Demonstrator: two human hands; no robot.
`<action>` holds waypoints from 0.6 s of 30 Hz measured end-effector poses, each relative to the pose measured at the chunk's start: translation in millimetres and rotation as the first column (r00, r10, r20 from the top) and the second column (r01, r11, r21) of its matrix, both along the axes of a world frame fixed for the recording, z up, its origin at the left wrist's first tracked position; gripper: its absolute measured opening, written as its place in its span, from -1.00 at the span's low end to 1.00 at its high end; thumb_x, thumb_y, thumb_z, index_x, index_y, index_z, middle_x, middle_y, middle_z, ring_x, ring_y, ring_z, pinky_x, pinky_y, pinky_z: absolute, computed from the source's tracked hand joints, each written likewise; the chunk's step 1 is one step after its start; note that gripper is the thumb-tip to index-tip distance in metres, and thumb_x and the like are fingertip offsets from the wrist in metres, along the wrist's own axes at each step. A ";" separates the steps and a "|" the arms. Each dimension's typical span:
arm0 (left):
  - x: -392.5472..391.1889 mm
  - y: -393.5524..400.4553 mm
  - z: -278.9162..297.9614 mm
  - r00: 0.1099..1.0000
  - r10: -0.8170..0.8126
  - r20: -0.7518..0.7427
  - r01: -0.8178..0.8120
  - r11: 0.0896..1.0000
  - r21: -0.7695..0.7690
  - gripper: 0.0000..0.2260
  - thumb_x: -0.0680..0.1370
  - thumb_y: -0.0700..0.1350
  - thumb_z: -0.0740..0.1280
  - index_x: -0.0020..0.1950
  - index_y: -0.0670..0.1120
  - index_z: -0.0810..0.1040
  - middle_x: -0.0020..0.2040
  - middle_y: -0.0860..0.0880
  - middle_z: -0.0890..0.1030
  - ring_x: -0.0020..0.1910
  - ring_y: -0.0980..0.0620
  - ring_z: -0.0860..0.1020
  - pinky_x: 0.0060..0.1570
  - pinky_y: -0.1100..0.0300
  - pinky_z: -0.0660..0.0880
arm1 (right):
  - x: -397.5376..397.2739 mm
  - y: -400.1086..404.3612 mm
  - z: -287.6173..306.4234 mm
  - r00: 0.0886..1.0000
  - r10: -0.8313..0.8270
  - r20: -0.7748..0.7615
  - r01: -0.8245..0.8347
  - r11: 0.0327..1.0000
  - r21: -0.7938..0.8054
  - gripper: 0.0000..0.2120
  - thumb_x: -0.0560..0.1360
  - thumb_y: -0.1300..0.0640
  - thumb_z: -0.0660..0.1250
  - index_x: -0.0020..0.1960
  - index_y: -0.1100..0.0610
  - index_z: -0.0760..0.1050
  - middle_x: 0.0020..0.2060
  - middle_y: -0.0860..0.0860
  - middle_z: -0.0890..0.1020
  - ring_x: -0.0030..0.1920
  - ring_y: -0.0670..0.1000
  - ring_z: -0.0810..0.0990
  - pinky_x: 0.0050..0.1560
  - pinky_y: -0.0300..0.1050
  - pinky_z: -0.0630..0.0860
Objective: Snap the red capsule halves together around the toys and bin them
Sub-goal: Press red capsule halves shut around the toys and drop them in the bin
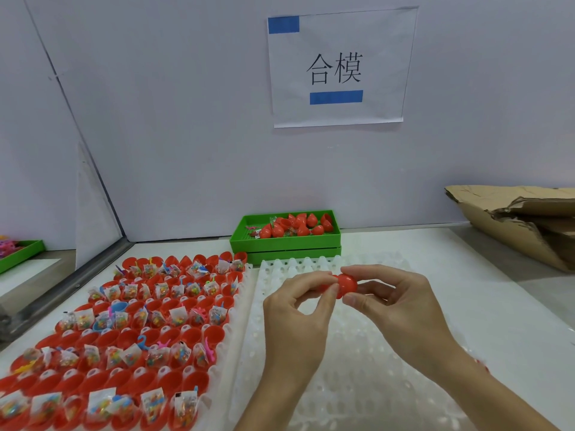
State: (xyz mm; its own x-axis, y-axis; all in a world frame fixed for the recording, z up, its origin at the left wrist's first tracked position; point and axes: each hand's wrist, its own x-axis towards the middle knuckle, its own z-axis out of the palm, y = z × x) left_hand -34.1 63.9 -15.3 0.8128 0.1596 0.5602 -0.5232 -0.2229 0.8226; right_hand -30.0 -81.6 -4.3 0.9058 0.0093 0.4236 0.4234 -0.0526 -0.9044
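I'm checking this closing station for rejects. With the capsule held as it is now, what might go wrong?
1. Both hands, left hand and right hand, pinch the red capsule only at the fingertips; it might slip out onto the white tray below.
2. The toy inside is hidden, so its bag may get caught in the seam.
3. The green bin sits at the far wall; a tossed capsule may miss it.
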 end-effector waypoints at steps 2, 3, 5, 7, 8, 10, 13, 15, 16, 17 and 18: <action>-0.2 -0.5 1.6 0.999 -0.031 -0.019 0.029 0.997 -0.075 -0.81 0.47 -0.25 0.51 -0.05 0.04 0.65 -0.14 0.13 0.70 -0.08 0.11 0.67 -0.05 0.31 0.59 | -0.2 0.2 0.1 1.000 -0.011 0.007 0.011 1.000 0.010 -0.66 0.34 0.40 0.53 -0.01 0.04 0.70 -0.18 -0.06 0.75 -0.18 -0.01 0.73 -0.11 -0.29 0.62; -0.1 -0.5 2.3 0.998 -0.050 -0.031 0.046 0.992 -0.118 -0.82 0.46 -0.25 0.51 -0.06 0.02 0.65 -0.14 0.11 0.70 -0.09 0.10 0.67 -0.07 0.32 0.59 | -0.2 0.4 0.0 1.000 -0.016 0.009 0.016 1.000 0.011 -0.66 0.34 0.39 0.54 0.00 0.04 0.70 -0.18 -0.07 0.75 -0.18 -0.01 0.73 -0.12 -0.29 0.62; -0.5 0.1 4.0 0.994 -0.087 -0.065 0.075 0.982 -0.173 -0.85 0.46 -0.22 0.51 -0.08 0.03 0.69 -0.15 0.09 0.71 -0.10 0.13 0.67 -0.10 0.35 0.57 | -0.7 0.6 0.6 1.000 -0.020 0.012 0.020 1.000 0.015 -0.67 0.34 0.38 0.54 0.00 0.03 0.69 -0.18 -0.08 0.75 -0.18 -0.01 0.73 -0.13 -0.30 0.61; -1.0 0.8 5.0 0.986 -0.136 -0.092 0.115 0.973 -0.200 -0.85 0.47 -0.22 0.49 -0.06 0.03 0.71 -0.14 0.10 0.72 -0.09 0.14 0.67 -0.09 0.36 0.57 | -0.7 -0.2 1.3 0.999 -0.028 0.016 0.027 0.999 0.031 -0.67 0.34 0.38 0.54 -0.01 0.04 0.69 -0.16 -0.09 0.75 -0.17 -0.01 0.73 -0.13 -0.31 0.61; -1.2 1.1 5.3 0.982 -0.158 -0.100 0.136 0.970 -0.200 -0.82 0.47 -0.24 0.49 -0.03 0.02 0.71 -0.11 0.09 0.72 -0.06 0.13 0.67 -0.07 0.35 0.57 | -0.6 -0.8 1.7 0.999 -0.032 0.018 0.031 0.999 0.043 -0.67 0.34 0.39 0.54 -0.01 0.04 0.69 -0.16 -0.09 0.74 -0.17 -0.02 0.73 -0.13 -0.32 0.60; -1.0 1.4 5.5 0.977 -0.185 -0.102 0.163 0.968 -0.191 -0.77 0.46 -0.30 0.49 0.02 -0.01 0.70 -0.08 0.09 0.72 -0.03 0.09 0.67 -0.04 0.33 0.57 | -0.6 -2.0 3.1 0.999 -0.035 0.023 0.034 0.998 0.046 -0.67 0.35 0.40 0.53 -0.01 0.04 0.69 -0.16 -0.10 0.74 -0.17 -0.02 0.73 -0.14 -0.33 0.59; -1.1 2.2 6.6 0.973 -0.207 -0.101 0.184 0.962 -0.202 -0.76 0.48 -0.31 0.48 0.02 0.00 0.69 -0.06 0.07 0.72 -0.01 0.09 0.66 -0.06 0.34 0.57 | -1.9 -2.6 4.9 1.000 0.008 0.018 -0.008 0.999 0.032 -0.68 0.36 0.41 0.52 0.00 0.06 0.69 -0.15 -0.07 0.75 -0.16 0.00 0.74 -0.13 -0.31 0.60; -1.6 3.4 7.6 0.966 -0.240 -0.099 0.214 0.952 -0.218 -0.77 0.48 -0.32 0.47 0.01 0.00 0.69 -0.05 0.04 0.72 0.01 0.10 0.66 -0.07 0.35 0.56 | -2.7 -2.8 5.1 0.999 0.036 0.017 -0.037 0.999 0.024 -0.68 0.36 0.41 0.52 -0.01 0.07 0.69 -0.14 -0.06 0.75 -0.15 0.01 0.74 -0.14 -0.30 0.61; -1.9 4.0 8.1 0.962 -0.256 -0.099 0.230 0.948 -0.220 -0.76 0.48 -0.32 0.47 0.01 0.00 0.69 -0.06 0.04 0.72 0.01 0.09 0.67 -0.07 0.34 0.57 | -2.8 -3.0 5.1 0.999 0.037 0.017 -0.037 0.999 0.024 -0.69 0.35 0.40 0.52 -0.01 0.06 0.69 -0.13 -0.06 0.75 -0.14 0.00 0.74 -0.15 -0.29 0.61; -2.2 4.6 8.5 0.958 -0.270 -0.098 0.243 0.944 -0.222 -0.76 0.48 -0.33 0.47 0.01 0.00 0.69 -0.06 0.03 0.73 0.01 0.09 0.68 -0.07 0.34 0.57 | -2.9 -2.9 5.4 1.000 0.024 0.016 -0.024 0.999 0.023 -0.69 0.35 0.39 0.53 -0.01 0.05 0.69 -0.13 -0.08 0.74 -0.14 -0.01 0.74 -0.15 -0.29 0.62; -2.3 5.1 8.8 0.954 -0.285 -0.096 0.258 0.940 -0.224 -0.75 0.47 -0.33 0.47 0.02 -0.01 0.69 -0.05 0.01 0.73 0.01 0.08 0.68 -0.07 0.34 0.57 | -2.7 -2.9 5.4 1.000 0.000 0.018 -0.001 1.000 0.018 -0.70 0.35 0.36 0.53 -0.02 0.04 0.69 -0.13 -0.10 0.74 -0.14 -0.02 0.73 -0.15 -0.29 0.62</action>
